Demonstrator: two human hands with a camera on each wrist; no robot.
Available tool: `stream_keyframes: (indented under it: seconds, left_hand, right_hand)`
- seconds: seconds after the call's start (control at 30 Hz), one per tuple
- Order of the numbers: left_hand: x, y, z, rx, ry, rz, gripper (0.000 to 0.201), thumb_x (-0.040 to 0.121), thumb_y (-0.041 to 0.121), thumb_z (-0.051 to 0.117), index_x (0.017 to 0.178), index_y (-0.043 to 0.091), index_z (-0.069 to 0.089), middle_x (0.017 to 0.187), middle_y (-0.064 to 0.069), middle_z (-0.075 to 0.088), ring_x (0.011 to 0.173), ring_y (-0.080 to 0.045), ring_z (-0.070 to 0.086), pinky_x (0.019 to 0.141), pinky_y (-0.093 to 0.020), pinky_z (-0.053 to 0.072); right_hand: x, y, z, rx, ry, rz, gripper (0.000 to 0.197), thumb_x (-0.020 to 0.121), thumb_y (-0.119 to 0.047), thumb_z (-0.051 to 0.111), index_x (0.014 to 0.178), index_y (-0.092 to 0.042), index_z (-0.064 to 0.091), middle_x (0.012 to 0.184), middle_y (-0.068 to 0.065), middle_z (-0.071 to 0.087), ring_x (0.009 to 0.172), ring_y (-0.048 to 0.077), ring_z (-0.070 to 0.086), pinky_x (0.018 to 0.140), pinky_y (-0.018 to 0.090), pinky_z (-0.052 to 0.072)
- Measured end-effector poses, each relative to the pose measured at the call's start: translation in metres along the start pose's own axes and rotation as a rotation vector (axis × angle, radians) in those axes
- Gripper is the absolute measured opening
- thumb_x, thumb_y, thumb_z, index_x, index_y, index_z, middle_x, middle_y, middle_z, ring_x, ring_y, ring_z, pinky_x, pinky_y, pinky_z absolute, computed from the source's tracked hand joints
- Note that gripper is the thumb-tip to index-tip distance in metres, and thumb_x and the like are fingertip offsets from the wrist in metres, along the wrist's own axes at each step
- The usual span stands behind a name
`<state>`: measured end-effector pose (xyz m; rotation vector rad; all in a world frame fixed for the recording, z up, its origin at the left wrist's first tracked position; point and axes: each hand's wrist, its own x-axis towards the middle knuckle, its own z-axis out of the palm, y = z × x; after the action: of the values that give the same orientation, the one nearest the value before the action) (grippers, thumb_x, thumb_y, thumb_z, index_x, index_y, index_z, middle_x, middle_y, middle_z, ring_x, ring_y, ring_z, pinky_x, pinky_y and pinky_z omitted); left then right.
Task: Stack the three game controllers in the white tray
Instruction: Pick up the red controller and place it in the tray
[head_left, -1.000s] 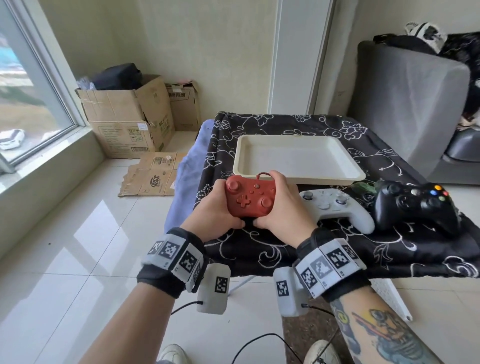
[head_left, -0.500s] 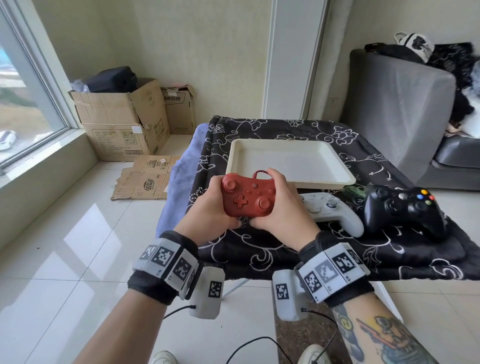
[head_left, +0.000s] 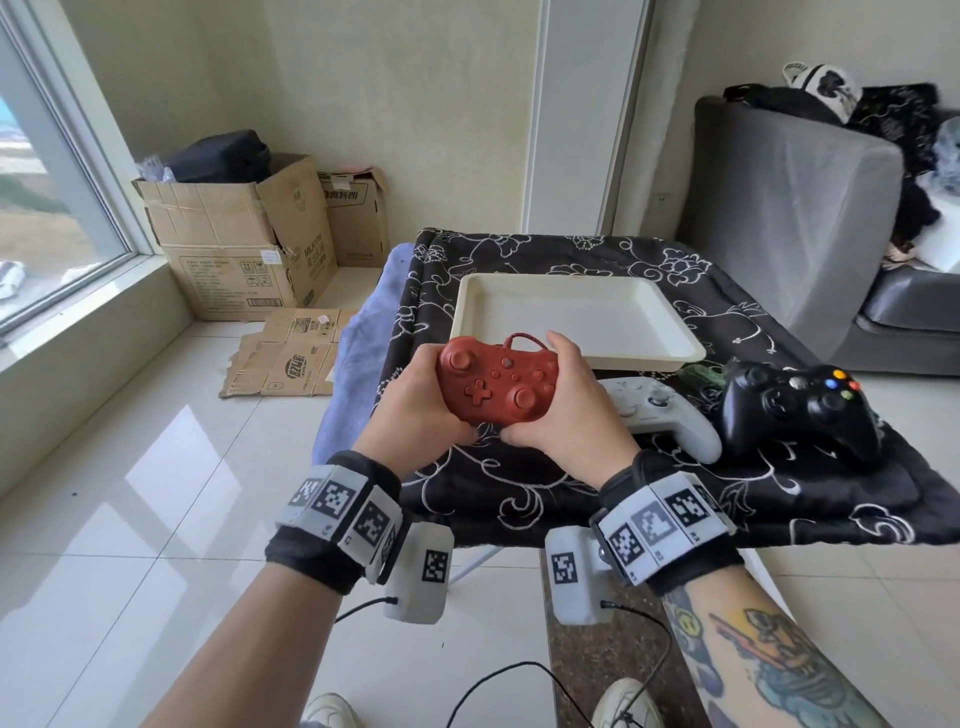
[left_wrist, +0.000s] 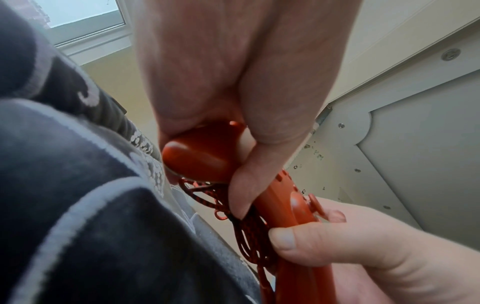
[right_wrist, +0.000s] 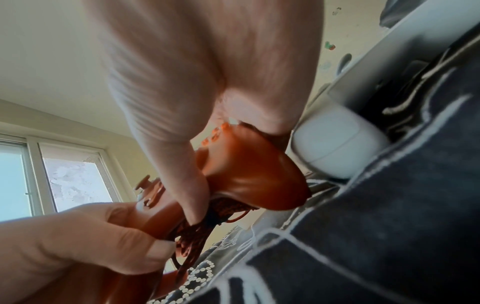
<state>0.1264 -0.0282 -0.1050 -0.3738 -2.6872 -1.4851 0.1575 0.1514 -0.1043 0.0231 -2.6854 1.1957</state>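
Both hands hold a red controller (head_left: 497, 378) just above the table's near edge, in front of the white tray (head_left: 574, 280). My left hand (head_left: 415, 405) grips its left handle and my right hand (head_left: 566, 415) grips its right handle. In the left wrist view the red controller (left_wrist: 207, 156) has its braided red cable (left_wrist: 249, 230) bunched under it against the fingers. A white controller (head_left: 660, 415) lies on the cloth right of my right hand; the right wrist view shows its handle (right_wrist: 337, 144). A black controller (head_left: 800, 405) lies further right. The tray is empty.
A black floral cloth (head_left: 519, 483) covers the small table. A grey sofa (head_left: 795, 208) stands at the right. Cardboard boxes (head_left: 234, 244) sit on the floor at the left by the window. A small green object (head_left: 701, 374) lies between tray and black controller.
Both hands have lifted the red controller a little off the cloth, still in front of the tray. The other two controllers have not moved.
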Motion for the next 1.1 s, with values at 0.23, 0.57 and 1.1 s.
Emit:
stream_keyframes:
  seconds: [0.23, 0.57, 1.1]
  left_hand:
    - [-0.001, 0.003, -0.003, 0.058, 0.025, 0.023, 0.064, 0.054, 0.010, 0.084, 0.108, 0.019, 0.051, 0.082, 0.013, 0.056, 0.072, -0.008, 0.055, 0.058, -0.017, 0.038]
    - [0.027, 0.027, -0.017, 0.080, -0.027, 0.075, 0.068, 0.053, 0.013, 0.083, 0.114, 0.018, 0.052, 0.092, 0.008, 0.062, 0.084, -0.014, 0.062, 0.071, -0.025, 0.050]
    - [0.158, 0.041, -0.023, 0.012, -0.097, 0.033, 0.057, 0.060, 0.008, 0.087, 0.105, 0.017, 0.052, 0.080, 0.012, 0.056, 0.072, -0.004, 0.054, 0.063, -0.020, 0.040]
  right_hand:
    - [-0.003, -0.003, -0.006, -0.032, 0.034, -0.019, 0.107, 0.056, -0.025, 0.090, 0.146, -0.019, 0.030, 0.137, 0.003, 0.049, 0.120, 0.017, 0.050, 0.091, 0.019, 0.034]
    - [0.020, -0.012, -0.023, 0.043, 0.053, -0.028, 0.107, 0.053, -0.029, 0.091, 0.143, -0.022, 0.034, 0.131, 0.001, 0.055, 0.118, 0.018, 0.055, 0.097, 0.027, 0.043]
    - [0.156, -0.015, -0.061, -0.041, -0.024, -0.022, 0.102, 0.043, -0.037, 0.092, 0.131, -0.021, 0.043, 0.118, -0.003, 0.063, 0.107, 0.018, 0.063, 0.097, 0.039, 0.049]
